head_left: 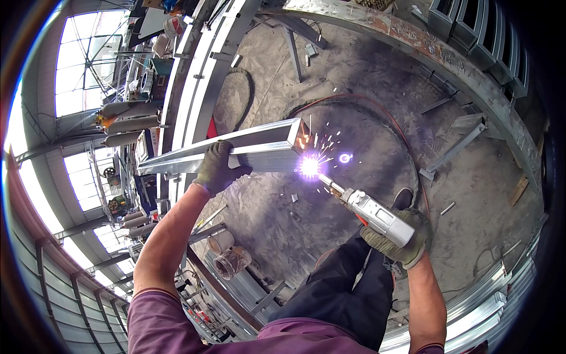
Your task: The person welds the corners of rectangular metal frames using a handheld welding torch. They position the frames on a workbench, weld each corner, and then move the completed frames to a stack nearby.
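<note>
A long rectangular frame of shiny metal (pixel 266 145) reaches across from the left, its near end out over the floor. My left hand (pixel 217 169), in an olive work glove, is closed round the frame's lower bar. In my gloved right hand (pixel 407 236) is a silver-grey handheld welding gun (pixel 377 215), its thin nozzle pointing up and left at the frame's end corner. A bright violet-white glare with flying sparks (pixel 309 167) burns at that corner and hides the joint. A smaller purple spot of light shows just right of it.
Pale metal beams (pixel 203 88) run along the left, with gas cylinders (pixel 131 117) beyond. Two dirty buckets (pixel 233 262) stand lower left. A red hose (pixel 389 115) and dark cable curve over the concrete floor. A rusty beam (pixel 413 35) arcs across the upper right, near stacked metal frames (pixel 480 35).
</note>
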Demonstrator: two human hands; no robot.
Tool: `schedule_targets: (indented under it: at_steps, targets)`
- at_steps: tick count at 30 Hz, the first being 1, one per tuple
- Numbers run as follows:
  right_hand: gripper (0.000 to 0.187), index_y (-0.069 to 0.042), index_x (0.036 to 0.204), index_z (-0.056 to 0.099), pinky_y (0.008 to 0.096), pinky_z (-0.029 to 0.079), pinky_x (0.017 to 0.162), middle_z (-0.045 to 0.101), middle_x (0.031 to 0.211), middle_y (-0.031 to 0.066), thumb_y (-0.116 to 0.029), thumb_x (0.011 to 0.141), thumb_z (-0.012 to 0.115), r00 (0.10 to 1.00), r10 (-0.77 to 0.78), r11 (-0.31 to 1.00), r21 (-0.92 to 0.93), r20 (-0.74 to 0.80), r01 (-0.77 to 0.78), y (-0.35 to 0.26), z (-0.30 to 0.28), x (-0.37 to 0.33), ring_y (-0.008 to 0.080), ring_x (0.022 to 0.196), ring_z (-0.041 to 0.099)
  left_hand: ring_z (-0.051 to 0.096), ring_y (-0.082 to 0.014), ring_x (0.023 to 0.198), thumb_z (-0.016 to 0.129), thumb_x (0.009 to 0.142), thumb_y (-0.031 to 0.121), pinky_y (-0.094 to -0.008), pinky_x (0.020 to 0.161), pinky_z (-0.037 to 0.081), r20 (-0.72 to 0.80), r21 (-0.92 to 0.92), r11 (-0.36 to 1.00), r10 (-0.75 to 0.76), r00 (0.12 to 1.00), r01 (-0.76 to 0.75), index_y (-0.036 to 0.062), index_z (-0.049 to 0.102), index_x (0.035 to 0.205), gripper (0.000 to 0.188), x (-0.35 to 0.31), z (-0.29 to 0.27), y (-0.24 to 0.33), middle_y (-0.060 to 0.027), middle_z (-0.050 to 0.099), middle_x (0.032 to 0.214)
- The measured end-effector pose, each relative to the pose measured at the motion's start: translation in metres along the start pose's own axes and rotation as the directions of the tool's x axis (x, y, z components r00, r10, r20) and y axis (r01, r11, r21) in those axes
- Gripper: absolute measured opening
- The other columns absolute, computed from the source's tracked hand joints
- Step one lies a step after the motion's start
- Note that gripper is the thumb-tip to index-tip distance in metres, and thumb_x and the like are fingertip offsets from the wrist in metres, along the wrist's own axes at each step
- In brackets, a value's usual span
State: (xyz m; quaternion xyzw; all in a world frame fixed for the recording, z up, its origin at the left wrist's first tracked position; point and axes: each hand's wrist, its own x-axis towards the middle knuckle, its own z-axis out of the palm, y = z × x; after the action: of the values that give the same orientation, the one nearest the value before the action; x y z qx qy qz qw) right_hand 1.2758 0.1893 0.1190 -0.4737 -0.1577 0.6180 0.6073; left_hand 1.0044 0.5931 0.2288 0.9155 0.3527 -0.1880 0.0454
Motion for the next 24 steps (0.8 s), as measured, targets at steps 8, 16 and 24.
schedule_targets:
  at_steps: [8, 16, 24]
  targets:
    - [0.022, -0.003, 0.108, 0.077, 0.0300, 0.059, 0.073, 0.080, 0.096, 0.0057, -0.008, 0.088, 0.085, 0.946, -0.314, 0.858, -0.403, 0.082, 0.319, -0.034, 0.006, 0.000, 0.0150, 0.084, 0.076, 0.062, -0.0434, 0.112, 0.098, 0.070, 0.046, -0.0511, 0.097, 0.051, -0.016, 0.012, 0.999, 0.035, 0.999, -0.035, 0.0000, 0.057, 0.123, 0.081, -0.001, 0.004, -0.006, -0.0225, 0.063, 0.117]
    - [0.022, -0.003, 0.108, 0.077, 0.0301, 0.059, 0.073, 0.080, 0.095, 0.0055, -0.008, 0.088, 0.085, 0.982, -0.189, 0.951, -0.242, 0.028, 0.190, -0.030, 0.007, -0.002, 0.0153, 0.084, 0.076, 0.061, -0.0435, 0.111, 0.098, 0.069, 0.045, -0.0519, 0.097, 0.050, -0.027, 0.019, 0.999, 0.041, 0.999, -0.041, -0.0004, 0.057, 0.123, 0.082, 0.000, 0.004, -0.005, -0.0229, 0.063, 0.116]
    - [0.023, -0.003, 0.110, 0.077, 0.0302, 0.060, 0.074, 0.080, 0.096, 0.0057, -0.009, 0.089, 0.084, 0.947, -0.309, 0.849, -0.424, 0.082, 0.314, -0.034, 0.007, -0.001, 0.0158, 0.085, 0.077, 0.061, -0.0440, 0.112, 0.098, 0.070, 0.043, -0.0521, 0.098, 0.049, -0.040, 0.031, 0.998, 0.048, 0.998, -0.046, -0.0004, 0.057, 0.121, 0.079, -0.003, 0.003, -0.003, -0.0227, 0.063, 0.116]
